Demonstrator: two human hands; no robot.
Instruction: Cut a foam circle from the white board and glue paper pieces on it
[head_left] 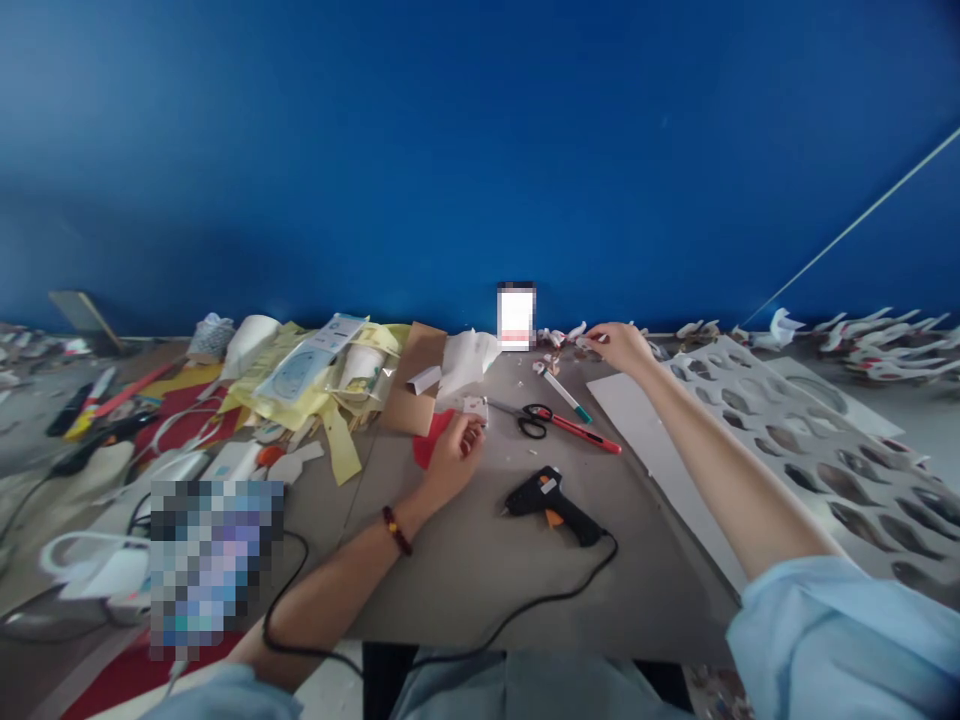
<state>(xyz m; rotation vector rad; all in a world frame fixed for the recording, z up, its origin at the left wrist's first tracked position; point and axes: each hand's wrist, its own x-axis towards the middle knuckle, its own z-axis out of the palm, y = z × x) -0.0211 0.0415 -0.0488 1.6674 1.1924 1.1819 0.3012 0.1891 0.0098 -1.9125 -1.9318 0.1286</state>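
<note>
My left hand (456, 447) rests over the table with its fingers curled at a small white spotted piece (475, 406), which it appears to grip at the lower edge. Beneath and left of that hand lies a red paper piece (424, 442). My right hand (622, 347) reaches to the back of the table, thumb and finger pinched on a small white piece, partly covered by the fingertips. Beside it sit several small white bird-like figures (576, 332). Between my hands are black-handled scissors (533, 420), a red cutter knife (591, 434) and a green-ended marker (568, 396).
A black glue gun (553, 502) lies in front, its cord running to the left. At right is a white sheet with cut-out holes (780, 440). Yellow paper packs (289, 375), cables and a blurred device (217, 565) crowd the left. A bright screen (517, 316) stands by the blue wall.
</note>
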